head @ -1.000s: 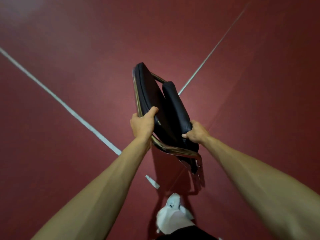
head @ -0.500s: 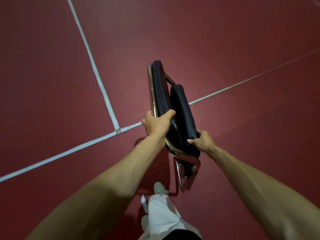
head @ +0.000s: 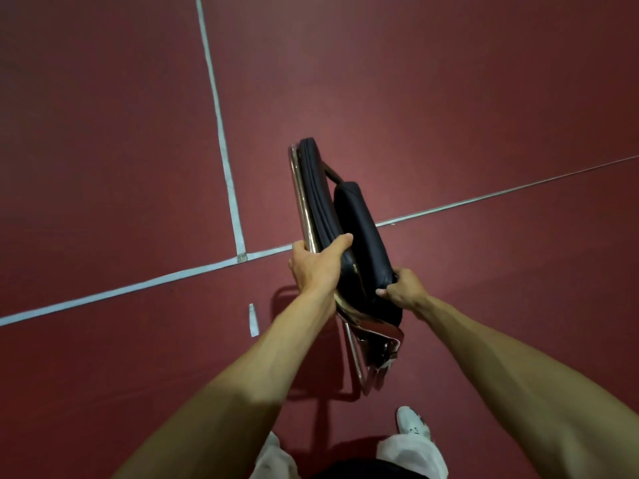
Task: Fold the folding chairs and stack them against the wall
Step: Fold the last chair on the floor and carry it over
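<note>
Above a white shoe, the left hand grips the chrome frame and the right hand has its fingers curled round the back pad, pressing the folded chair shut, clear of the red floor. It is likely being carried to the wall, which is not in view.

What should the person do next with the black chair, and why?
Probably walk it over to a wall and lean it there. The chair is already folded flat, and the left hand and right hand both grip it. Only red floor with white lines shows, with no wall in view.
</note>
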Demonstrator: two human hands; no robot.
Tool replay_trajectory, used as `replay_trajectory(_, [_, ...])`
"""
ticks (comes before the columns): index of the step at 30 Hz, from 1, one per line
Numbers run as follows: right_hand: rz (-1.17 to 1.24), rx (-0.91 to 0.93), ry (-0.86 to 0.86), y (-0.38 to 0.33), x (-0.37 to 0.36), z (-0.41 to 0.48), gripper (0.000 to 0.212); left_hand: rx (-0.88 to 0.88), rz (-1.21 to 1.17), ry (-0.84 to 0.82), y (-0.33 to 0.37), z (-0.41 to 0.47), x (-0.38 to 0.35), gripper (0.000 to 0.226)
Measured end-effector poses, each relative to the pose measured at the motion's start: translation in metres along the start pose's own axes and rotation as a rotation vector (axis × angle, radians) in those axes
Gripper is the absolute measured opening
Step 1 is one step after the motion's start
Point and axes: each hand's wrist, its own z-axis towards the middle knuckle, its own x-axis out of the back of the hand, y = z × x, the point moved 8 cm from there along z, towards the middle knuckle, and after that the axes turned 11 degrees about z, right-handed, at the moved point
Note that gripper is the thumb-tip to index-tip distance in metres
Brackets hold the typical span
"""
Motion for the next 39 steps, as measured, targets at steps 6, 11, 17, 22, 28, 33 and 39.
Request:
replay_trajectory(6, [-0.069, 0.080, -0.153, 0.021, 0.053, 0.013, 0.043, 0.029, 0.095, 0.252, -0.018, -0.031, -0.033, 0.102])
replay_trajectory(11, [-0.208, 0.109, -0.237, 0.066, 0.083, 0.005, 0.046, 0.094, 0.137, 0.248, -0.043, -0.104, -0.062, 0.053])
replay_trajectory(17, [-0.216, 0.102, -0.289, 0.129, 0.104, -0.017, 0.071, 0.254, 0.042, 0.136, -0.110, -0.175, -0.100, 0.024])
replay_trajectory(22, [-0.227, 0.187, -0.349, 0.181, 0.131, -0.054, 0.064, 0.252, -0.008, 0.148, -0.165, -0.230, -0.141, 0.029])
replay_trajectory(28, [-0.066, 0.080, -0.217, 0.245, 0.171, -0.105, 0.048, 0.214, -0.136, 0.216, -0.186, -0.271, -0.168, 0.029])
replay_trajectory(33, [0.379, -0.305, -0.224, 0.322, 0.199, -0.155, 0.021, 0.258, -0.329, 0.228, -0.226, -0.318, -0.223, 0.053])
replay_trajectory(39, [0.512, -0.502, -0.421, 0.366, 0.231, -0.206, 0.013, 0.354, -0.498, 0.315, -0.293, -0.386, -0.258, 0.051])
